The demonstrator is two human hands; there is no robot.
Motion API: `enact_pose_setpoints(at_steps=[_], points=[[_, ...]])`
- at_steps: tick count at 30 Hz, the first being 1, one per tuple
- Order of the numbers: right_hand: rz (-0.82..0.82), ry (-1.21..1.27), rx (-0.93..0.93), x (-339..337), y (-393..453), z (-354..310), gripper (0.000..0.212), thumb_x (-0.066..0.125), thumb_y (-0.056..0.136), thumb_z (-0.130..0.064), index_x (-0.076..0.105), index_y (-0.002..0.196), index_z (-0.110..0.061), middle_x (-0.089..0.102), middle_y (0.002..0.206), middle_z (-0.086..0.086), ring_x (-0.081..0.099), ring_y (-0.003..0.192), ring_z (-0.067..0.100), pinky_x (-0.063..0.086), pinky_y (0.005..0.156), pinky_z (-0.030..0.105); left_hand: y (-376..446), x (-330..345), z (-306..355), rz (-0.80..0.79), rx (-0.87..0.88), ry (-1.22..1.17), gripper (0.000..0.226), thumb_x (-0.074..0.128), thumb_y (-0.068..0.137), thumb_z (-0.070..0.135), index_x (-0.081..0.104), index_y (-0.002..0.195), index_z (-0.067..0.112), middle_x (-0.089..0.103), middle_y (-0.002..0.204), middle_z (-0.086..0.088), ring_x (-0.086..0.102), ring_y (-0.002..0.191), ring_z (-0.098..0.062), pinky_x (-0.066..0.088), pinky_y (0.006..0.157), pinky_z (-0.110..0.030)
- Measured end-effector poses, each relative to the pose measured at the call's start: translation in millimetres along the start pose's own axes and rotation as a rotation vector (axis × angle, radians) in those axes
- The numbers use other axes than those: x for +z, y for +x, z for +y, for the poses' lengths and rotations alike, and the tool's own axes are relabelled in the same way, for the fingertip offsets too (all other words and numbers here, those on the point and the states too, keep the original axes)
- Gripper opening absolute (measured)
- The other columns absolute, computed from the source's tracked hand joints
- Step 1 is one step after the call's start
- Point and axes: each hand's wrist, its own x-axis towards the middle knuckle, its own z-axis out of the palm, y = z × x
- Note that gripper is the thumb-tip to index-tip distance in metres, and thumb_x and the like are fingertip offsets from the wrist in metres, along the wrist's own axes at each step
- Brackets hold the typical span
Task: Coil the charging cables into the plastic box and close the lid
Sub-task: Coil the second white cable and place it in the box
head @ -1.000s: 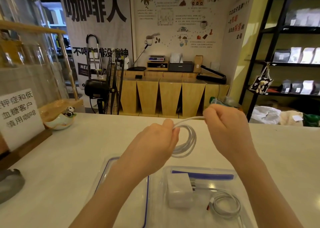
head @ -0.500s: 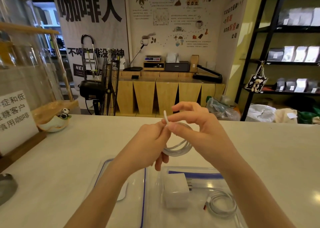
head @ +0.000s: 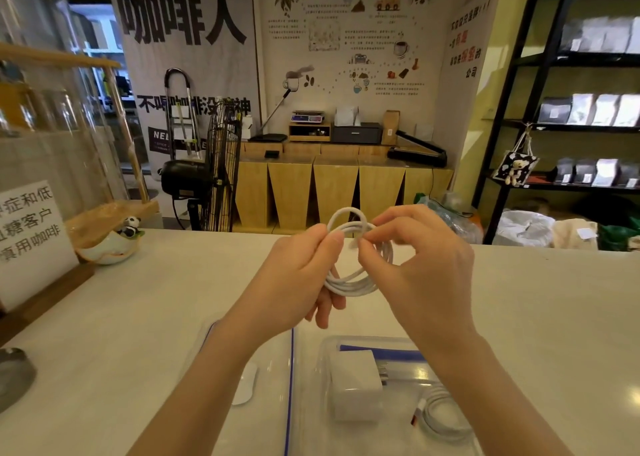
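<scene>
Two hands are raised above the white counter [head: 138, 317], both on one white charging cable [head: 349, 282] wound into a loose coil of several turns. The left hand [head: 298, 282] grips the coil's left side, thumb on the near face and fingers wrapped behind. The right hand [head: 426, 265] pinches the cable's free end between thumb and forefinger at the top of the coil, its other fingers spread and curled over the loops. The coil hangs in the air, clear of the counter, just far of the box.

On the near part of the counter sits one clear plastic box [head: 325, 351], open. Inside it lie one white charger block [head: 356, 386] on the left and a second white cable [head: 446, 417], already coiled, at the near right; the two are close but whether they touch is unclear. A blue strip [head: 381, 351] runs along the box's far edge. Left of the box lies one clear lid [head: 277, 386] with a blue seal line, flat on the counter, partly hidden by the left forearm.

Far left stand one white sign [head: 31, 237] with printed characters and one small bowl [head: 104, 251] carrying a panda figure.
</scene>
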Motion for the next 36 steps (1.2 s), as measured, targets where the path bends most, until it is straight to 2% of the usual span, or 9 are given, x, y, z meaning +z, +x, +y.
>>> enact_pose_setpoints(at_steps=[3,5,9,14,18,21,26,29,36], points=[[-0.006,0.213,0.177,-4,2,-7,0.033,0.074,0.071,-0.015,0.048,0.090,-0.021,0.062,0.083,-0.008,0.063,0.072,0.008,0.054,0.067,0.017,-1,-3,2,-0.013,0.026,-0.048,0.029,0.033,0.094,0.025,0.045,0.070,0.015,0.060,0.048,-0.001,0.051,0.033,-0.011,0.042,0.034,-0.019],[-0.114,0.361,0.289,-8,5,-9,0.034,0.069,0.075,-0.014,0.048,0.100,-0.023,0.065,0.092,-0.011,0.065,0.083,0.007,0.056,0.072,0.021,-2,-6,3,-0.026,0.043,-0.096,0.030,0.033,0.094,0.024,0.046,0.070,0.013,0.061,0.047,-0.001,0.051,0.033,-0.012,0.042,0.033,-0.019],[-0.388,0.498,0.277,-12,9,-6,0.026,0.052,0.088,-0.014,0.052,0.112,-0.022,0.067,0.092,-0.008,0.064,0.085,0.007,0.053,0.077,0.021,-2,-8,4,-0.052,0.106,-0.158,0.029,0.033,0.093,0.024,0.047,0.072,0.008,0.061,0.047,-0.004,0.051,0.032,-0.012,0.041,0.032,-0.017],[-0.532,0.505,0.236,-14,11,-3,0.018,0.041,0.092,-0.022,0.054,0.097,-0.035,0.057,0.071,-0.022,0.052,0.068,-0.001,0.046,0.062,0.014,-2,-6,8,-0.067,0.037,-0.222,0.033,0.034,0.093,0.024,0.045,0.067,0.008,0.061,0.044,-0.006,0.052,0.030,-0.013,0.040,0.031,-0.020],[-0.526,0.550,0.272,-14,9,-4,0.011,0.046,0.082,-0.036,0.054,0.090,-0.033,0.056,0.061,-0.020,0.048,0.055,-0.001,0.040,0.050,0.012,-4,-4,12,-0.046,0.012,-0.267,0.035,0.035,0.093,0.023,0.046,0.065,0.006,0.059,0.041,-0.006,0.049,0.028,-0.014,0.039,0.030,-0.019],[-0.449,0.526,0.326,-24,11,2,0.025,0.049,0.080,-0.049,0.052,0.074,-0.025,0.045,0.043,-0.012,0.035,0.039,0.003,0.030,0.041,0.014,-5,-25,12,0.141,-0.061,-0.467,0.034,0.038,0.093,0.022,0.045,0.062,0.010,0.054,0.037,-0.004,0.041,0.025,-0.011,0.032,0.025,-0.015],[-0.419,0.655,0.400,-46,19,21,0.030,0.046,0.078,-0.038,0.051,0.058,-0.017,0.037,0.042,-0.006,0.031,0.039,0.009,0.029,0.039,0.017,-14,-92,-2,0.354,-0.069,-0.567,0.043,0.034,0.094,0.025,0.050,0.054,0.019,0.048,0.035,0.005,0.038,0.025,-0.007,0.025,0.023,-0.007],[-0.520,0.668,0.386,-34,16,16,0.025,0.045,0.079,-0.035,0.059,0.070,-0.016,0.044,0.045,-0.007,0.037,0.042,0.007,0.036,0.043,0.019,-15,-93,-4,0.288,-0.122,-0.517,0.052,0.032,0.095,0.026,0.048,0.045,0.020,0.046,0.033,0.000,0.036,0.022,-0.010,0.025,0.022,-0.007],[-0.622,0.710,0.472,-6,6,-4,0.026,0.037,0.094,-0.023,0.063,0.098,-0.021,0.061,0.063,-0.009,0.054,0.056,0.005,0.049,0.057,0.017,-9,-56,5,0.030,-0.130,-0.360,0.039,0.034,0.095,0.022,0.045,0.060,0.009,0.054,0.039,-0.010,0.040,0.024,-0.015,0.032,0.024,-0.014]])
